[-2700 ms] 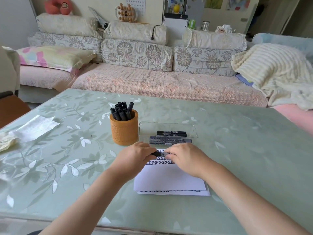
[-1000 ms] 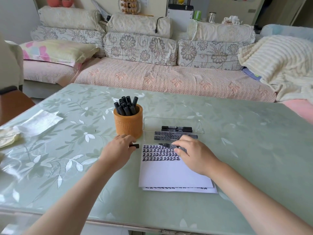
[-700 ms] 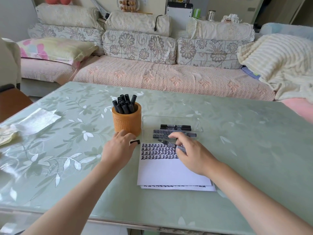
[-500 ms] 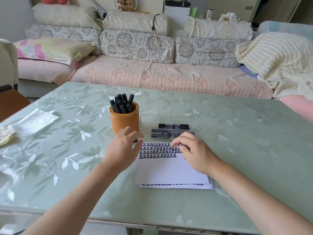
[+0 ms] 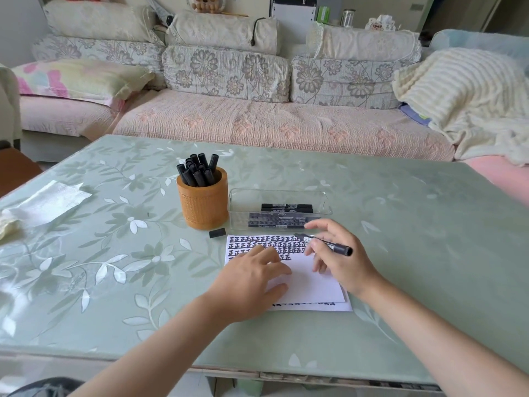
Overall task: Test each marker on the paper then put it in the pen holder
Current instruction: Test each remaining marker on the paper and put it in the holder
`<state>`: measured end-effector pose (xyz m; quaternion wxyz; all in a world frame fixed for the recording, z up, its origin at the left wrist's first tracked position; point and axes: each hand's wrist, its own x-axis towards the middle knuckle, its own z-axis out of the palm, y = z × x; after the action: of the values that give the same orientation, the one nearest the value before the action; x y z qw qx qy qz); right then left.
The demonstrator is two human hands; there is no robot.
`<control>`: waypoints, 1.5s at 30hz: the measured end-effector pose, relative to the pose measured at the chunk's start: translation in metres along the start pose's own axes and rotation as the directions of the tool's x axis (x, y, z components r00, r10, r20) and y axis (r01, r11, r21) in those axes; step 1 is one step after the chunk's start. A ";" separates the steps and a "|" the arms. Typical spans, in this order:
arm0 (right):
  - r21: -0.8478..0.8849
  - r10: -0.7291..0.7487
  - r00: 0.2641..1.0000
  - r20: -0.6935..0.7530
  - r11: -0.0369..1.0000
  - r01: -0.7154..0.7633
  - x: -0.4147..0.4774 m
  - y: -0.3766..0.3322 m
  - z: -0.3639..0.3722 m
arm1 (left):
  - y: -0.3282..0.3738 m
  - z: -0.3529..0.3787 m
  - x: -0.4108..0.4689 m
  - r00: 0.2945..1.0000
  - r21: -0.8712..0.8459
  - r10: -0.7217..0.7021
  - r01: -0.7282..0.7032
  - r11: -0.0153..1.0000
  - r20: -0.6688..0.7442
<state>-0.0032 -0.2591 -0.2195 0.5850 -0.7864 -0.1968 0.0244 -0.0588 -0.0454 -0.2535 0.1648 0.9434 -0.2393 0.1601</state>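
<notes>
Left hand point(image 5: 252, 277) dropped the cap point(image 5: 217, 233), lay flat on the paper point(image 5: 309, 280); right hand point(image 5: 340, 262) pinched the uncapped marker point(image 5: 329, 246). Pen holder point(image 5: 203, 204) looked mostly full, few left in tray point(image 5: 286, 192).

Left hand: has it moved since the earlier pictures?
Yes. The left hand has left the spot by the pen holder and gone right, toward the person, onto the paper, leaving the cap on the table.
</notes>
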 end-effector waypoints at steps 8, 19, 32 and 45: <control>-0.053 0.172 0.983 -0.058 0.983 -0.175 0.012 0.015 0.010 | 0.002 0.001 0.002 0.999 0.033 -0.028 0.027 0.999 0.027; -0.100 0.127 0.992 -0.029 0.987 -0.129 0.017 0.022 0.014 | 0.003 0.002 0.003 0.998 0.040 -0.049 0.047 0.998 0.033; -0.177 0.044 0.998 -0.043 0.983 -0.050 0.016 0.026 0.015 | 0.005 0.001 0.004 0.997 0.019 -0.062 0.061 0.998 0.045; -0.175 0.042 0.999 0.005 0.984 -0.041 0.017 0.028 0.014 | 0.004 0.000 0.004 0.997 0.022 -0.063 0.062 0.998 0.055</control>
<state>0.0163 -0.2477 -0.2466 0.5123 -0.8385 -0.1844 0.0226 -0.0580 -0.0504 -0.2506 0.1536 0.9561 -0.2125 0.1311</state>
